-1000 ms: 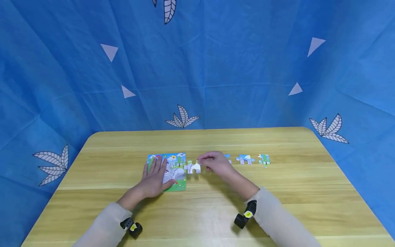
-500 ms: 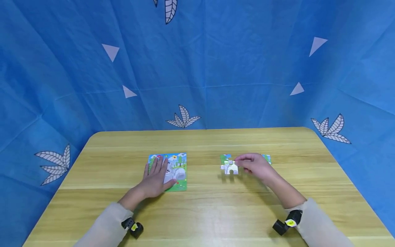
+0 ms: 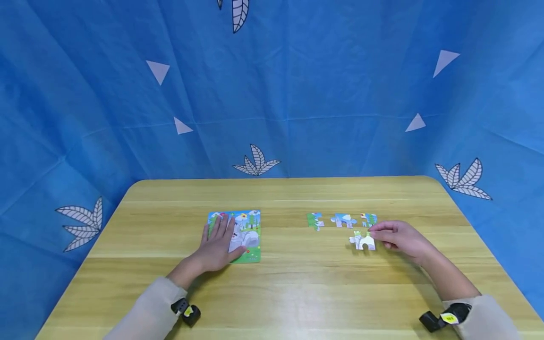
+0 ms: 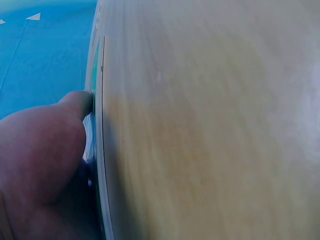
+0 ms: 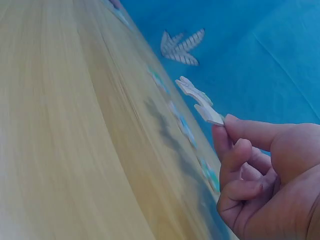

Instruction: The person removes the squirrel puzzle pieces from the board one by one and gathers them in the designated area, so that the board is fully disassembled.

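Note:
My left hand (image 3: 217,245) lies flat, fingers spread, on the square picture board (image 3: 254,255), covering its left and middle part. Its thumb touches the board's surface, seen edge-on in the left wrist view. My right hand (image 3: 403,241) pinches a puzzle piece (image 3: 361,242) by its right edge between thumb and fingertips. In the right wrist view the held piece (image 5: 200,101) is raised off the table, with its shadow below. Behind it lie a green and blue piece (image 3: 313,220), a blue piece (image 3: 343,219) and a piece with trees (image 3: 370,219), in a row.
The wooden table (image 3: 280,293) ends at a far edge, where a blue cloth (image 3: 297,94) with white leaf prints and triangles hangs. Black devices are strapped at the left wrist (image 3: 187,312) and at the right wrist (image 3: 444,317).
My right hand has carried the pinched piece to the right, from beside the board to in front of the row's right part. My left hand has stayed on the board.

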Demonstrator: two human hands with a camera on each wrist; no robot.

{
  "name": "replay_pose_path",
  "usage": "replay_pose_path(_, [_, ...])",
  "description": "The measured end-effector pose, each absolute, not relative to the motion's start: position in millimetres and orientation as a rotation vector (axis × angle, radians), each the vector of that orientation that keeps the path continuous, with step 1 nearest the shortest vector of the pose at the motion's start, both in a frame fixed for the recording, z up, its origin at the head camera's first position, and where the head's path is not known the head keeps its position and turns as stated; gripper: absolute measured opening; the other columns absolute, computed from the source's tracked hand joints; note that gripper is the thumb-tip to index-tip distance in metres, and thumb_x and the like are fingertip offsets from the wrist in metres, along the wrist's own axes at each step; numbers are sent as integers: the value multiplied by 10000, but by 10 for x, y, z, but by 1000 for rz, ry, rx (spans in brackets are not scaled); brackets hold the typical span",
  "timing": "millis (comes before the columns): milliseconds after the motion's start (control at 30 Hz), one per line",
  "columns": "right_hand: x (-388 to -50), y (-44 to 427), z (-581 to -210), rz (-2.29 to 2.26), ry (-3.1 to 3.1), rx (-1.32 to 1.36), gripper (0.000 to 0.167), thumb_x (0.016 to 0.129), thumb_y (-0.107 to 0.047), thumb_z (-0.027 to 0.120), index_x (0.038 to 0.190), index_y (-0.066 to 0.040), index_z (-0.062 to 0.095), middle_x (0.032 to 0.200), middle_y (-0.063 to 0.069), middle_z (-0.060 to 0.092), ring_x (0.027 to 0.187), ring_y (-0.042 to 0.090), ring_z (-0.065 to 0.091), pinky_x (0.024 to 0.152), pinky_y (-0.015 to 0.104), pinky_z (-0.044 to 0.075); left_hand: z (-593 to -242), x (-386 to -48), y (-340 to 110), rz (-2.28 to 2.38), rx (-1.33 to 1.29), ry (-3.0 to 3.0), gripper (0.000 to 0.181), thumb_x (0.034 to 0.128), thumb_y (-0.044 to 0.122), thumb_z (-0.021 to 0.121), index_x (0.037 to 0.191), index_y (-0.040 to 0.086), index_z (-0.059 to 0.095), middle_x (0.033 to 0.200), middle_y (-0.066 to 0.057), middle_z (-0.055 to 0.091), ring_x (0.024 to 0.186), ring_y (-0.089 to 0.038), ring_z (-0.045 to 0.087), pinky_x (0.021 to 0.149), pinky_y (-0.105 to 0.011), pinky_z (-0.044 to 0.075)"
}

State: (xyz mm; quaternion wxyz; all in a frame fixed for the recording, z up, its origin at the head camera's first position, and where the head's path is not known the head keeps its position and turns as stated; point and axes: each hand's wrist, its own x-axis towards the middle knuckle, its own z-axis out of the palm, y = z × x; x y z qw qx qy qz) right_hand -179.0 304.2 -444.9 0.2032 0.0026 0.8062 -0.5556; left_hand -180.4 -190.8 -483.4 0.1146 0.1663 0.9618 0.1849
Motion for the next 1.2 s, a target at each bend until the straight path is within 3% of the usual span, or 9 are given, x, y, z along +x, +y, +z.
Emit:
replay_pose_path(367, [-1816,3339,-4521,-1461,2320,79,420,1013,-201,656,1266,130,601,796,-35,588,649,91,504,554,229,436,-4801,-1796,-1899,542,486,2804,938,1024,552,496,1611,-42,68,1681,-247,-44,1538,-432,-106,1174,-647,-110])
replay_pose_path(700, [-1822,3270,-4555,-1275,2537,34,309,1002,-161,658,1175,94,676,693,-17,586,598,126,510,556,278,412,-4837,-1809,-1904,527,481,2815,933,1024,553,493,1615,-26,61,1685,-226,-56,1541,-417,-116,1178,-641,-106])
replay_pose_path(1200, [-1816,3220,-4574,-1237,2595,97,355,1000,-226,676,1193,72,674,749,9,588,634,141,520,551,267,441,-4816,-1803,-1914,556,480,2812,924,1027,538,505,1614,-29,74,1686,-225,-50,1541,-418,-110,1176,-642,-109])
